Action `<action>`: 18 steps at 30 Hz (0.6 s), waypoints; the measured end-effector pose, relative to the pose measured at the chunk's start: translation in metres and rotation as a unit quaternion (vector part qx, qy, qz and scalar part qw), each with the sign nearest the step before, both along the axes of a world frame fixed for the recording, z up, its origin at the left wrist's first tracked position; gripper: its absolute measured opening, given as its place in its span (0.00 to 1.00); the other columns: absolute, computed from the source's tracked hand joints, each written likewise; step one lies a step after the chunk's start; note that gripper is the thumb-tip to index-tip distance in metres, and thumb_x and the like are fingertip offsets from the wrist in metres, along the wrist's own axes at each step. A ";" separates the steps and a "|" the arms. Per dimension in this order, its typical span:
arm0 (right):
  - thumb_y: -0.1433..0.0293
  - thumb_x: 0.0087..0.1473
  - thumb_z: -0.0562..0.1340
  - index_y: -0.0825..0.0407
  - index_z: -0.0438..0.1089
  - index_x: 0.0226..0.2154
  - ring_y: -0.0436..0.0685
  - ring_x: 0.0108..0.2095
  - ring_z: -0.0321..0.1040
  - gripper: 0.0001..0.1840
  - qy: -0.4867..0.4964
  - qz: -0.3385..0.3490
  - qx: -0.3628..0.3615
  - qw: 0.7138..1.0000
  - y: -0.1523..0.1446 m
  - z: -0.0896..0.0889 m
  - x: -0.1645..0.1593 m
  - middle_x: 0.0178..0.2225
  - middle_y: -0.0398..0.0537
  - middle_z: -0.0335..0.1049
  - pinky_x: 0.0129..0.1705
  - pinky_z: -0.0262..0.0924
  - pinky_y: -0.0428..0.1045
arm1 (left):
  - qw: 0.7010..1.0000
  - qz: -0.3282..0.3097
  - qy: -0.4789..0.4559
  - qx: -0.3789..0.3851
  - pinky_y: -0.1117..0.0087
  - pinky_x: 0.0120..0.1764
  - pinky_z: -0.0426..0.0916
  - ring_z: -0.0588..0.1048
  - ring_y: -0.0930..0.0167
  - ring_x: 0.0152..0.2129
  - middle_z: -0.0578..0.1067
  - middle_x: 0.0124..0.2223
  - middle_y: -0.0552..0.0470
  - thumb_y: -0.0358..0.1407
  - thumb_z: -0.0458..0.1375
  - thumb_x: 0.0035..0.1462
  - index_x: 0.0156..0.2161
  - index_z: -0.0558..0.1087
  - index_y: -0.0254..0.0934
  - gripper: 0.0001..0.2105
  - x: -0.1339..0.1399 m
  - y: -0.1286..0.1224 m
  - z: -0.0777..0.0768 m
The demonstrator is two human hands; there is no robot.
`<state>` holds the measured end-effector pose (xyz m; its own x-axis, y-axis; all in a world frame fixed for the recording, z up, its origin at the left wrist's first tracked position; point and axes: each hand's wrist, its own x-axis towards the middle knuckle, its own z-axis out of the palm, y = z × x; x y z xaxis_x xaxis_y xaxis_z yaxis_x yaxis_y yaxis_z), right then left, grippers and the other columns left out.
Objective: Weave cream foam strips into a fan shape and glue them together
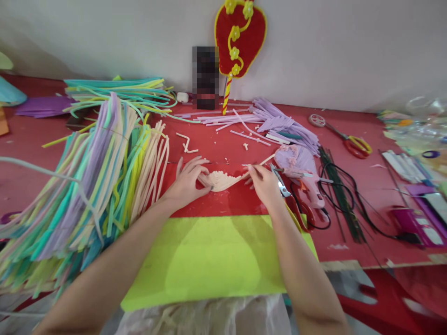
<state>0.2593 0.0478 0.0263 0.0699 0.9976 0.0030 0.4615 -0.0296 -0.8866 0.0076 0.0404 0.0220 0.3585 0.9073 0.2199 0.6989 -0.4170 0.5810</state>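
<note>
A cream, leaf-shaped piece (222, 181) made of fuzzy pipe cleaner lies over the red tabletop between my hands. My left hand (190, 179) pinches its left end between thumb and fingers, the other fingers fanned out. At its right, narrow end, my right hand (264, 180) is closed on the pipe cleaner (268, 160), whose free end sticks out up and to the right past the fingers. Just right of that hand are scissors (283, 186), partly hidden by the wrist, and a pink glue gun (316, 193). A lilac fuzzy piece (295, 157) sits beside them.
Bundled multicoloured pipe cleaners (84, 186) crowd the left. Lilac pipe cleaners (286, 123) lie at the back, below a red fan (240, 37) against the wall. A yellow-green sheet (213, 256) covers the front edge. Further right are scissors (359, 144), dark stems (344, 204) and a cord.
</note>
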 end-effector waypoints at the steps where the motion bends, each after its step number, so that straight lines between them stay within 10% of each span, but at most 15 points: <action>1: 0.52 0.54 0.58 0.50 0.72 0.34 0.56 0.25 0.72 0.19 0.008 0.001 -0.003 1.000 0.000 0.000 -0.001 0.27 0.47 0.74 0.23 0.65 0.48 | 1.000 0.003 -0.004 -0.002 0.43 0.61 0.37 0.60 0.61 0.60 0.67 0.58 0.45 0.36 0.63 0.50 0.41 0.66 0.40 0.14 0.000 0.000 0.000; 10: 0.59 0.47 0.66 0.51 0.70 0.33 0.54 0.32 0.72 0.14 0.176 -0.006 0.015 0.984 0.001 0.002 -0.008 0.29 0.45 0.73 0.33 0.73 0.52 | 0.996 0.010 -0.082 -0.023 0.45 0.62 0.41 0.63 0.65 0.58 0.70 0.55 0.48 0.35 0.54 0.59 0.39 0.70 0.40 0.05 -0.003 0.003 0.006; 18: 0.60 0.49 0.65 0.49 0.68 0.34 0.55 0.35 0.72 0.12 0.210 -0.043 0.069 0.974 0.003 0.007 -0.005 0.30 0.43 0.71 0.35 0.73 0.52 | 0.964 0.050 -0.259 -0.019 0.60 0.59 0.58 0.66 0.70 0.55 0.70 0.55 0.48 0.40 0.40 0.67 0.51 0.69 0.41 0.18 -0.008 0.006 0.010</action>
<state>0.2541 0.0507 0.0334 0.1777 0.9799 0.0902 0.0589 0.0809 -0.9950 -0.0004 0.0460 0.0320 0.1196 0.9424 0.3125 0.3470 -0.3346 0.8761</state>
